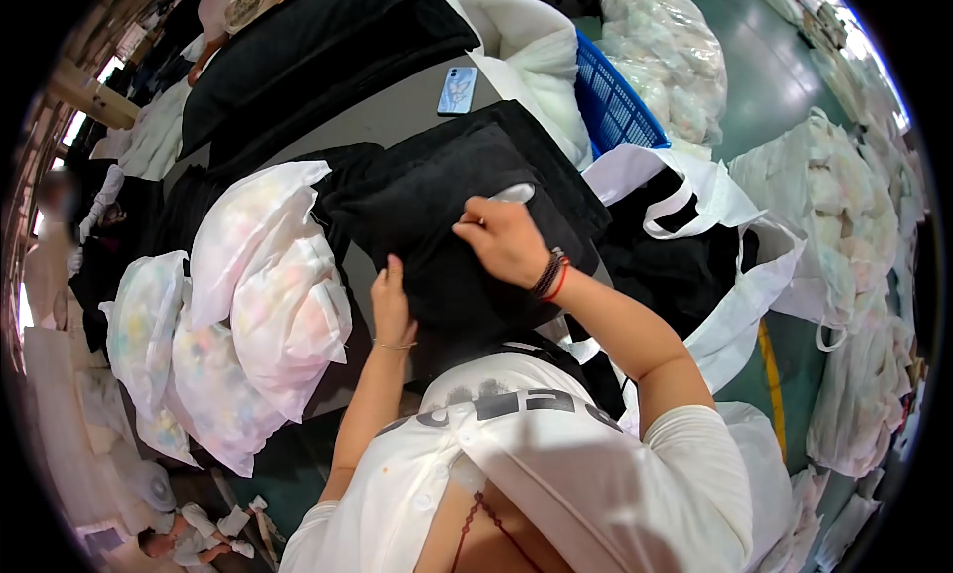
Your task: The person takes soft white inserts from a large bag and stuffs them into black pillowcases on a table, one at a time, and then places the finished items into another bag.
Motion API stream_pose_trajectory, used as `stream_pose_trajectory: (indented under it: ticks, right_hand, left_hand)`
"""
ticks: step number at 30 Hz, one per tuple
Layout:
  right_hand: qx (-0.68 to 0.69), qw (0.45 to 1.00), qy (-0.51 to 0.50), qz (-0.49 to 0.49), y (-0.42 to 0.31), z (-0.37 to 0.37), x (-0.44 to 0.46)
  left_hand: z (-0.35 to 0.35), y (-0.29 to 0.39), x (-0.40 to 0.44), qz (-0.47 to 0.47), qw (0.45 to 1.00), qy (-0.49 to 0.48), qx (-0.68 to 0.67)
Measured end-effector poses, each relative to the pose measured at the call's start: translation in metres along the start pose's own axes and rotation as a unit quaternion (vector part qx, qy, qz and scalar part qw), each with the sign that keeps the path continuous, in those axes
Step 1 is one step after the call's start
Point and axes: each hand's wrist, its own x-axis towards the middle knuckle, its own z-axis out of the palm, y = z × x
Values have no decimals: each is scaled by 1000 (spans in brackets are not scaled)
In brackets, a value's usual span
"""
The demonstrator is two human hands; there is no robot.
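A puffed black cushion cover [437, 181] lies in front of me, over more folded black fabric. A small patch of white filling [517, 191] shows through a gap in its right part. My left hand [393, 303] grips the cover's near left edge, with the thumb on top and the fingers hidden by the cloth. Just below the white patch, my right hand [499, 237] is closed in a pinch over the cover. What its fingers hold, if anything, is hidden.
White bags with colourful contents [263, 275] are piled at left. A phone [458, 90] lies on the grey table [392, 101] near black cloth [318, 57]. At right are a white tote bag [784, 265] and a blue basket [615, 96]. Another person [233, 2] is at top left.
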Motion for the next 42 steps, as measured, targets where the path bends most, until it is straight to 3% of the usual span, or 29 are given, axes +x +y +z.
stream_pose_trajectory:
  ticks: [2,3,5,6,8,9,10,11,12,13,14,16,18,19,20,21,23,26,29,30,31,32,37,39,40,42]
  right_hand:
    - [40,996,-12,74,14,-18,2]
    - [17,998,9,57,25,-25,3]
    - [103,973,-22,203,49,-23,1]
    - [104,974,-21,202,61,-20,-1]
    - [219,930,54,291,83,-19,-6]
    - [207,925,68,311,90,-32,-6]
    - [133,947,52,288,95,-36,-9]
    - [57,962,37,266,95,-40,-14]
    - [32,976,74,201,89,-35,-19]
    - [5,985,106,139,81,-26,-26]
    - [-28,990,113,84,83,-16,-34]
    - [-108,979,174,25,76,9,-41]
    - [-120,975,187,18,63,21,-44]
    - [-128,975,180,3,57,23,-45]
    - [-138,974,177,-13,53,22,-46]
    - [-143,973,173,-44,53,21,-51]
    - [-164,970,171,-59,50,17,-63]
    - [-166,959,220,-65,57,10,-76]
    - [-122,958,261,-14,67,12,-80]
    - [-60,948,300,88,74,15,-80]
    - [-3,932,293,214,81,10,-82]
    - [11,923,326,206,89,12,-81]
    - [-7,916,352,192,115,20,-80]
    - [63,903,306,294,112,17,-75]
    - [63,904,304,293,110,15,-74]
    - [-73,923,319,201,99,8,-71]
  left_hand:
    - [-11,12,-3,-20,998,-22,-61]
    - [-21,10,-2,-33,996,-22,-80]
    - [-46,-19,7,-58,997,-23,-45]
    - [-41,-25,5,-85,994,1,-62]
    - [-67,-30,6,-96,995,9,-35]
    - [-79,-33,8,-105,994,14,-9]
    - [-90,-36,10,-103,990,71,68]
    - [-99,-34,17,-101,990,64,75]
    - [-110,-31,20,-21,966,63,250]
    - [-119,-33,18,58,906,57,414]
    - [-61,12,-11,200,824,100,521]
    - [-6,44,-16,357,800,-45,481]
    - [42,67,-5,387,686,-227,573]
    - [53,59,16,402,663,-281,565]
    - [67,55,36,450,591,-303,596]
    - [82,54,49,455,587,-309,594]
    - [111,50,67,529,488,-437,540]
    - [134,26,90,461,442,-520,568]
    - [152,2,99,380,542,-485,571]
    - [152,-5,99,379,541,-490,569]
    - [155,-11,102,308,611,-471,556]
    - [158,-14,103,233,676,-447,537]
    - [150,-18,104,193,713,-423,525]
    - [148,-16,105,176,728,-418,514]
    - [147,-15,104,176,729,-416,514]
    - [147,-14,104,187,728,-411,515]
